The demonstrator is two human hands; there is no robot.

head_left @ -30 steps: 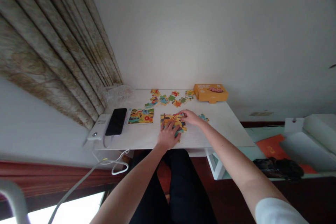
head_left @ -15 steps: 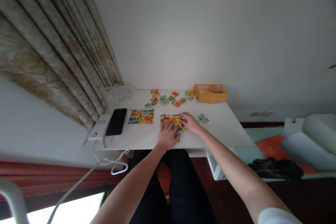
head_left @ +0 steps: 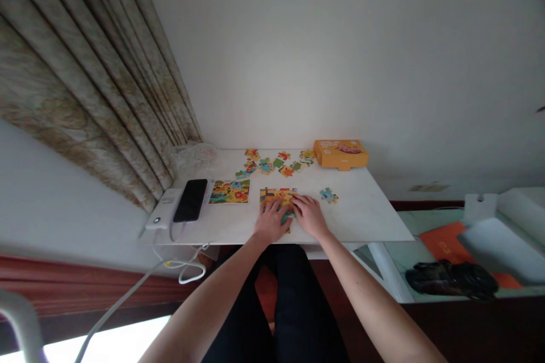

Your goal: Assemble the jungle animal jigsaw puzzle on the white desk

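Note:
A partly joined jigsaw puzzle lies near the table's front edge, much of it under my hands. My left hand rests on it with the fingers spread, pressing from above. At the puzzle's right side, my right hand has its bent fingers closed on a puzzle piece, which is mostly hidden beneath them. One loose blue puzzle piece sits to the right of that hand. Left of the puzzle is a picture card with a colourful animal scene.
Several loose puzzle pieces are scattered along the back of the table. An orange box stands at the back right. A phone lies over a white power strip at the left, near a crumpled clear bag.
My right hand has moved down and closer along the puzzle's right side. My left hand stays on the puzzle. The view has shifted slightly.

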